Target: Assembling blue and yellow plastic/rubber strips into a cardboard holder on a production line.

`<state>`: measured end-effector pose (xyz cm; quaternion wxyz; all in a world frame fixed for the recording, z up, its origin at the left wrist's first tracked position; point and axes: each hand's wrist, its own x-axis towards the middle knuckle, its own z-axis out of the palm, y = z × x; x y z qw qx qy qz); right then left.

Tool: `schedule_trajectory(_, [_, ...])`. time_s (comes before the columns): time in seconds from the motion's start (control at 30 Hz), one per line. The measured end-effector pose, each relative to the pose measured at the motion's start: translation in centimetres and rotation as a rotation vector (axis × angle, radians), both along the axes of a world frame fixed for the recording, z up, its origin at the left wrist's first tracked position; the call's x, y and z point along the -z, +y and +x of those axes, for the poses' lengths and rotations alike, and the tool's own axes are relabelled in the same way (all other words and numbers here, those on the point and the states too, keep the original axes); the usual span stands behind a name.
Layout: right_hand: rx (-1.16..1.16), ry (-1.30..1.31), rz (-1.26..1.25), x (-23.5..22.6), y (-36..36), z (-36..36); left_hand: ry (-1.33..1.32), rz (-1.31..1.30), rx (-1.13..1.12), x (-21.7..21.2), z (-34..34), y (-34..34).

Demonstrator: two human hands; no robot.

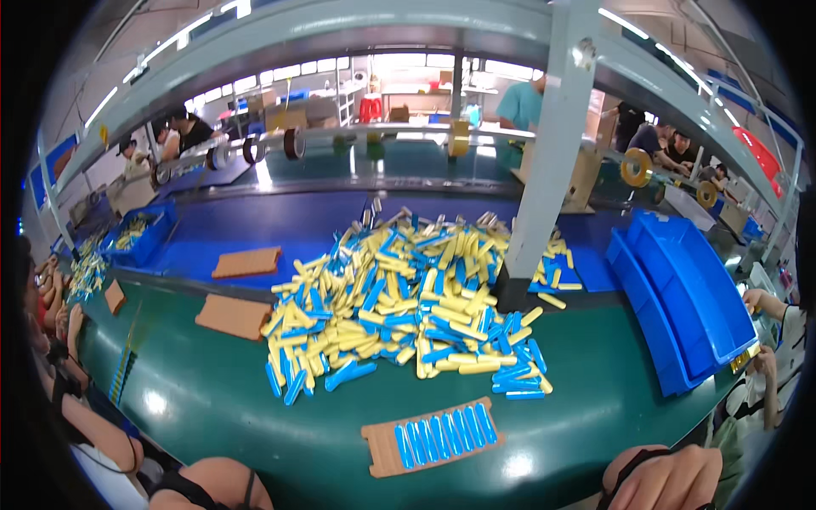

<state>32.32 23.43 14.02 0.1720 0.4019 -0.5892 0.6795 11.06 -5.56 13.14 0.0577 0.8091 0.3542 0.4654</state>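
At the bottom right edge my right hand (663,482), with a black strap across it, has its fingers curled in; anything inside them is hidden. My left hand (217,482), also with black straps, is cut off by the lower edge, its fingers out of sight. Between them on the green table lies a notched brown cardboard strip (382,453), apart from both hands. Several slim blue oblong pieces (446,433) rest on it side by side in a row. Beyond it spreads a big heap of blue and yellow oblong pieces (408,297), some with silvery ends.
Two brown cardboard pieces (234,316) lie left of the heap. Stacked blue bins (680,297) stand tilted at right. A grey post (548,161) rises through the heap's right side. Another blue bin (140,234) holds more pieces. Co-workers' arms (98,429) show at both sides.
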Motion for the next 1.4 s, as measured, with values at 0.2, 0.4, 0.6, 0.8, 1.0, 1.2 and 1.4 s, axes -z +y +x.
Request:
schedule_trajectory(0.2, [-0.098,0.025,-0.001,1.5,-1.3,1.6,-0.163,0.070,0.123,1.0,1.5,2.3])
schedule_trajectory(0.4, [-0.212,-0.015,-0.186,3.7,-0.3,0.7,-0.332,-0.209,0.553,0.5,-0.3,7.4])
schedule_trajectory(0.6, [-0.338,-0.016,-0.327,4.8,-0.1,1.0,-0.567,-0.338,0.807,1.5,0.7,8.5])
schedule_trajectory(0.8, [-0.504,0.078,-0.248,3.0,0.3,0.8,-0.431,-0.198,0.690,0.5,1.0,4.3])
schedule_trajectory(1.0, [-0.612,-0.120,0.420,-0.5,2.5,1.5,0.174,-0.001,-0.206,-1.5,-0.2,6.0])
schedule_trajectory(1.2, [0.617,-0.280,1.461,3.6,4.7,-4.4,0.391,0.132,-0.316,3.7,2.2,11.3])
schedule_trajectory(1.4, [1.054,-0.757,1.256,11.5,10.3,-4.5,0.276,0.585,-0.181,6.3,2.3,13.6])
